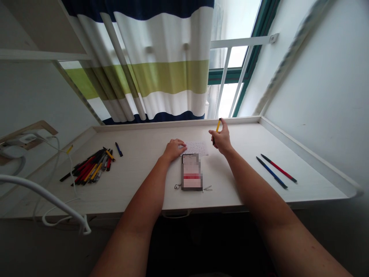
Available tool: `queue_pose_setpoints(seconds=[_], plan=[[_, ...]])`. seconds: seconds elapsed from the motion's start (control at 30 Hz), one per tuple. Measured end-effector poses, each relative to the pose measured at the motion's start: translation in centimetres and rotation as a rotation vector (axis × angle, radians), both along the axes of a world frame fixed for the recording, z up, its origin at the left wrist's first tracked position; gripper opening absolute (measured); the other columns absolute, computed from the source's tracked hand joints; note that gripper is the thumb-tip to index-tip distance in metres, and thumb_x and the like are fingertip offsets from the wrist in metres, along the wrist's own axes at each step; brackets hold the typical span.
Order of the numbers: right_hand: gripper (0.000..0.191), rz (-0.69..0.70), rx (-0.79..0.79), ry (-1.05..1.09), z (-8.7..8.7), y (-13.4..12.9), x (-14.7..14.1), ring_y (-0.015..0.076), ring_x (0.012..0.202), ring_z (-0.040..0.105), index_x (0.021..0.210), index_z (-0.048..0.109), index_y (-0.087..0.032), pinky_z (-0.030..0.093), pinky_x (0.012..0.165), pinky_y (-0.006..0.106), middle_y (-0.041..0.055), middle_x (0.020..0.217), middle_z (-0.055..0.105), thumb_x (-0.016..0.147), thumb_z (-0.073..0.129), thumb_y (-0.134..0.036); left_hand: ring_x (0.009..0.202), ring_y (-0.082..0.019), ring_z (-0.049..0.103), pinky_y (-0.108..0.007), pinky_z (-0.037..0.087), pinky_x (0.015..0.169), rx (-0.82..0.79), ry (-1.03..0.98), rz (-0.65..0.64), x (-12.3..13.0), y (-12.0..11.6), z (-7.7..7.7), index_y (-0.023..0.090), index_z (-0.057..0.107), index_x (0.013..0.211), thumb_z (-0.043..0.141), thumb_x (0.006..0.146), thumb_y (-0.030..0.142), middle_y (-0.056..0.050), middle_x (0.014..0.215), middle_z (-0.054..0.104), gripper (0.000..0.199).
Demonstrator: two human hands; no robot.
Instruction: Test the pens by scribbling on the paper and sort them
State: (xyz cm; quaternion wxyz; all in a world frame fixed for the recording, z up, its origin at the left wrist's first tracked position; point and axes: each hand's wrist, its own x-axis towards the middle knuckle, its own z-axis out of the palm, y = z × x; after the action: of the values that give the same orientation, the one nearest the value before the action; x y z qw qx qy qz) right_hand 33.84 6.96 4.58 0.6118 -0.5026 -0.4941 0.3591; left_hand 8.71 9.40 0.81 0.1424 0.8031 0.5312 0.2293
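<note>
My right hand [221, 139] is closed around a yellow pen [218, 125] with dark ends, held tilted above the desk, its upper end pointing toward the window. My left hand [174, 149] lies on the desk with its fingers out, resting on the left edge of a sheet of paper [197, 148] covered in small marks. Just below the paper is a phone [191, 177] with a lit, partly blurred screen. A thin cord sticks out at the phone's lower left, and a small clear object [207, 188] lies by its lower right corner.
On the left is a heap of pens [92, 167], with a lone blue pen [118, 149] beside it. A blue pen [271, 172] and a red pen [278, 168] lie at right. White cables and a curved white tube [43, 192] cross the left front. A raised rim [155, 124] borders the desk.
</note>
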Motion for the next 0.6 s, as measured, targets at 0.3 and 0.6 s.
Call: queue_pose_setpoints(seconds=[0.3, 0.6], plan=[[0.063, 0.038, 0.066, 0.147, 1.3, -0.3, -0.5, 0.0092, 0.045, 0.052, 0.136, 0.042, -0.027, 0.045, 0.039, 0.022, -0.0062, 0.074, 0.062, 0.083, 0.073, -0.041, 0.125, -0.029, 0.058, -0.046, 0.045, 0.111, 0.048, 0.017, -0.007, -0.1, -0.5, 0.4, 0.024, 0.079, 0.113, 0.066, 0.092, 0.036, -0.006, 0.128, 0.072, 0.027], [0.034, -0.119, 0.243, -0.215, 0.3, -12.9, 4.7, 0.0236, 0.087, 0.072, 0.076, 0.055, -0.024, 0.062, 0.081, 0.042, 0.0061, 0.092, 0.073, 0.083, 0.082, -0.044, 0.121, -0.024, 0.062, -0.043, 0.040, 0.109, 0.263, 0.052, -0.487, 9.1, -5.0, 5.9, 0.029, 0.073, 0.127, 0.050, 0.105, 0.038, -0.005, 0.125, 0.075, 0.033]])
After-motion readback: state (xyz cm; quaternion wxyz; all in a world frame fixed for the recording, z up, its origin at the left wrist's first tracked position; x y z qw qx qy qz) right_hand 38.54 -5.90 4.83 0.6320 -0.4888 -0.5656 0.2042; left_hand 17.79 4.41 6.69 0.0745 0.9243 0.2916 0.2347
